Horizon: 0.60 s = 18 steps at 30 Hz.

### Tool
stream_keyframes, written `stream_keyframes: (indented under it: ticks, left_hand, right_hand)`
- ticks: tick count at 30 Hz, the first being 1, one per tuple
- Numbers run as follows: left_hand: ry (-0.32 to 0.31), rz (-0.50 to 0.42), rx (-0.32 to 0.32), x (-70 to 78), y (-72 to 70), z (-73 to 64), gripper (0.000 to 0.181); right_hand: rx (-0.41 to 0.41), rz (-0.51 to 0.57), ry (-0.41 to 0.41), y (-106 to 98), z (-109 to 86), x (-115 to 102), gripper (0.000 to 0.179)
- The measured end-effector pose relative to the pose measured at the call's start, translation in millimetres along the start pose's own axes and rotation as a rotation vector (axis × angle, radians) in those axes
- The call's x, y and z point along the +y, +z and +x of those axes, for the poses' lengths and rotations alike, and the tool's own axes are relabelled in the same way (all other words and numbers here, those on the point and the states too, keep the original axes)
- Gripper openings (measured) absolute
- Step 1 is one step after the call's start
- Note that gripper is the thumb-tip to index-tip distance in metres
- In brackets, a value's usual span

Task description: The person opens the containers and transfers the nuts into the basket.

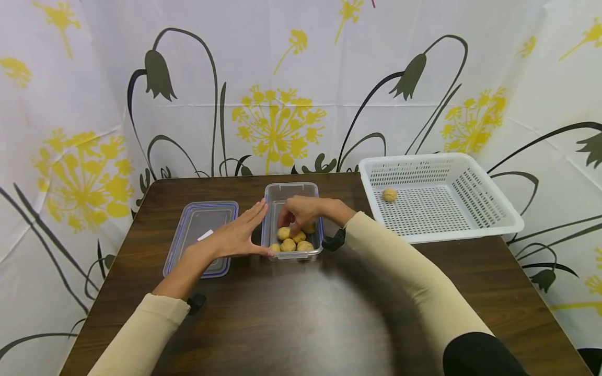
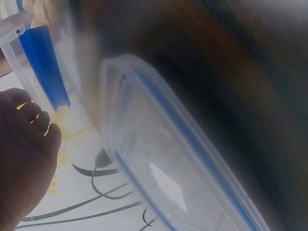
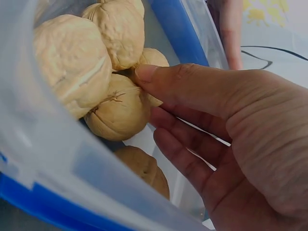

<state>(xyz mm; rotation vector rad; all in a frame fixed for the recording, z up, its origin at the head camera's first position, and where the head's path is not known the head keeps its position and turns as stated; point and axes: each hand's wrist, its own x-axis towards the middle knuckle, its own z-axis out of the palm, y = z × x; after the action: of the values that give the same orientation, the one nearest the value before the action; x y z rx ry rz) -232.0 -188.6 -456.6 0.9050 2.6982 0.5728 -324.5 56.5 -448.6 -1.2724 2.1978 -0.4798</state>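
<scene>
Several walnuts [image 3: 118, 108] lie in a clear plastic container [image 1: 293, 189] with blue side clips, at the middle of the table in the head view. My right hand [image 1: 302, 213] reaches into it from the right. In the right wrist view its thumb [image 3: 192, 86] and fingers pinch a walnut among the others; the fingertips behind it are partly hidden. My left hand [image 1: 237, 232] stands at the container's left side with straight fingers, its thumb at the near left corner. The left wrist view shows these fingers [image 2: 31, 139] apart from the blue clip.
The container's clear lid [image 1: 190, 219] with a blue seal and a white label lies left of it. At the back right stands a white perforated basket [image 1: 451, 232] with one walnut [image 1: 389, 195] inside. A flower-printed curtain [image 1: 291, 68] hangs behind the brown table [image 1: 282, 324].
</scene>
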Motion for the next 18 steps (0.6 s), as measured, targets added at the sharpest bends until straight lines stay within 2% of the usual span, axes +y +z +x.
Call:
stream_keyframes:
  ticks: [18]
  left_hand:
    - [-0.004,-0.015,0.006,1.0,0.1,-0.6,0.126]
  right_hand:
    - [0.015,0.064,-0.008,-2.4,-3.0,-0.3,0.032]
